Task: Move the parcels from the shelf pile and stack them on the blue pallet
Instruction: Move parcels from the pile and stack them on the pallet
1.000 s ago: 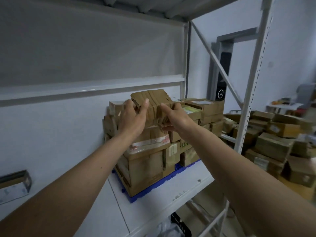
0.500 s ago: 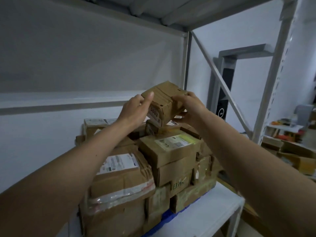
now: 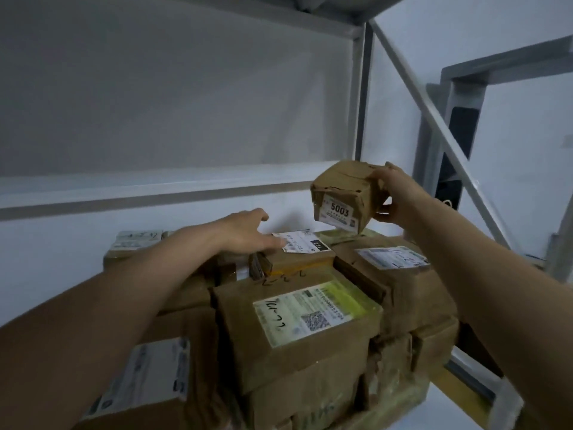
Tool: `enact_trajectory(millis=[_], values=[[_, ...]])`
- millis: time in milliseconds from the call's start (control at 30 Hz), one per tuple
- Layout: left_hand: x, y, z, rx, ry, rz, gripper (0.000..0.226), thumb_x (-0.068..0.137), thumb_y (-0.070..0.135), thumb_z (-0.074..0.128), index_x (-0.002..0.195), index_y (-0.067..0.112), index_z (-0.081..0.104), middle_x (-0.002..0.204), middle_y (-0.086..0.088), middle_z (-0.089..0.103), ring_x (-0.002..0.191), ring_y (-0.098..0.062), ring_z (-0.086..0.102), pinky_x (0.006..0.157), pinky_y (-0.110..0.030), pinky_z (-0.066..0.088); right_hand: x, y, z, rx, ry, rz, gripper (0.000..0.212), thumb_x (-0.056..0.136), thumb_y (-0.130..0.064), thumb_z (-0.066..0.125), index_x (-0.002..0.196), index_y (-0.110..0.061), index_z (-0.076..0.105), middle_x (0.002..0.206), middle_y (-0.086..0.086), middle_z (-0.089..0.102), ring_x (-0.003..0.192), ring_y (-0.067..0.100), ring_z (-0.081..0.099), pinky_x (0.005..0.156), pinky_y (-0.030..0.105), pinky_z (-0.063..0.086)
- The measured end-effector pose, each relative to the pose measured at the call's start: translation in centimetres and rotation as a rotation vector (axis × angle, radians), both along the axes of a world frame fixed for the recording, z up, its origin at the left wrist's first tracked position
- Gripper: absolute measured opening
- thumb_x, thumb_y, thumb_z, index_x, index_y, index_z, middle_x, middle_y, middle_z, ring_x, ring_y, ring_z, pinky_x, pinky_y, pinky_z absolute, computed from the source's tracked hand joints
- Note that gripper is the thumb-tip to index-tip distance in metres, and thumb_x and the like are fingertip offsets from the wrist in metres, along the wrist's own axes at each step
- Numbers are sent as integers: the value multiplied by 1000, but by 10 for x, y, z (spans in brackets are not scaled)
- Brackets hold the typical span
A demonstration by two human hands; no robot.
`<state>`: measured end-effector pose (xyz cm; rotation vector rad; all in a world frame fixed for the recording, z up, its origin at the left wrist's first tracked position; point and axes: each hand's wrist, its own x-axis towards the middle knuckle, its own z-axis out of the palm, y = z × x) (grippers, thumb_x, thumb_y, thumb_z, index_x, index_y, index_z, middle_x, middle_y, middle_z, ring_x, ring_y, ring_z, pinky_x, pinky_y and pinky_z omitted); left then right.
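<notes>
A small taped cardboard parcel (image 3: 342,197) with a label reading 5003 hangs in the air above the stack, and my right hand (image 3: 393,193) grips its right side. My left hand (image 3: 248,232) lies flat with straight fingers on a low parcel with a white label (image 3: 299,254) at the back of the stack. The stack of brown parcels (image 3: 297,330) fills the lower half of the view; a box with a yellow-green label (image 3: 313,311) is nearest. The blue pallet under the stack is hidden.
A white metal shelf frame surrounds the stack: an upright post (image 3: 361,94) behind it, a diagonal brace (image 3: 434,113) to the right, and a shelf board (image 3: 186,13) overhead. A grey door frame (image 3: 465,76) stands at the far right.
My left hand let go of the small parcel and dropped onto the low parcel at the back. My right hand carried the small parcel to the right. The view moved closer to the stack.
</notes>
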<state>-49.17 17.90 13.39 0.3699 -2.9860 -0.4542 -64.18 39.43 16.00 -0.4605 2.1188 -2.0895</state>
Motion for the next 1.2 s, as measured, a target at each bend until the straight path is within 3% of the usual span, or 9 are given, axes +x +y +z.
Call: enact_trajectory(millis=[100, 200, 267, 433, 600, 733, 867, 1000, 1200], values=[[-15, 1, -1, 5, -57, 49, 85, 83, 58, 59, 149, 20, 21, 156, -2, 25, 139, -22, 31, 107, -33, 30, -34, -10, -4, 43, -79, 43, 18, 88, -26, 50, 103, -15, 52, 101, 12, 56, 84, 27, 61, 74, 38, 54], [-31, 6, -3, 13, -96, 106, 91, 78, 58, 65, 150, 23, 21, 156, 0, 24, 140, -21, 27, 108, -32, 28, -63, -21, -11, 86, -130, 122, 14, 87, -28, 51, 87, -15, 51, 84, 9, 57, 78, 26, 62, 85, 41, 54], [-41, 10, -4, 5, -119, 131, 93, 76, 57, 69, 150, 25, 22, 156, 3, 24, 140, -20, 27, 109, -33, 27, -79, -27, -14, 118, -139, 170, 15, 87, -30, 51, 86, -14, 51, 80, 8, 57, 75, 26, 62, 88, 43, 53], [-53, 16, -1, -1, -109, 173, 86, 74, 53, 73, 146, 35, 29, 153, 6, 29, 138, -16, 28, 107, -33, 27, -110, -36, -20, 216, -109, 253, 17, 86, -31, 48, 81, -15, 51, 67, 5, 57, 60, 22, 59, 61, 29, 52], [-63, 26, -3, 55, -114, 210, 70, 78, 47, 69, 140, 41, 37, 148, 5, 35, 130, -16, 37, 94, -27, 30, -126, -45, -30, 273, -137, 347, 17, 86, -32, 49, 81, -16, 50, 56, 1, 58, 57, 21, 59, 62, 29, 50], [-75, 43, -9, 23, -134, 203, 87, 66, 63, 74, 141, 39, 36, 144, 9, 38, 122, -13, 40, 97, -30, 35, -126, -55, -38, 279, -145, 416, 16, 87, -31, 49, 78, -18, 51, 56, 1, 59, 57, 21, 59, 66, 32, 50], [-85, 51, -13, -44, -160, 216, 93, 63, 55, 80, 142, 33, 35, 140, 6, 43, 121, -17, 44, 95, -31, 40, -128, -60, -41, 289, -142, 464, 19, 90, -31, 48, 76, -18, 51, 56, 0, 59, 54, 20, 58, 66, 31, 49], [-87, 52, -7, -107, -173, 226, 96, 63, 51, 79, 144, 28, 32, 130, 6, 46, 105, -14, 46, 84, -26, 41, -130, -59, -39, 348, -118, 496, 21, 93, -31, 49, 77, -18, 50, 59, 1, 59, 55, 20, 58, 61, 31, 51], [-85, 49, -3, -63, -310, 280, 95, 65, 42, 78, 144, 31, 27, 108, 11, 47, 94, -12, 53, 74, -25, 47, -123, -64, -39, 415, -83, 542, 20, 97, -26, 44, 80, -16, 50, 62, 3, 55, 54, 20, 58, 52, 29, 50]])
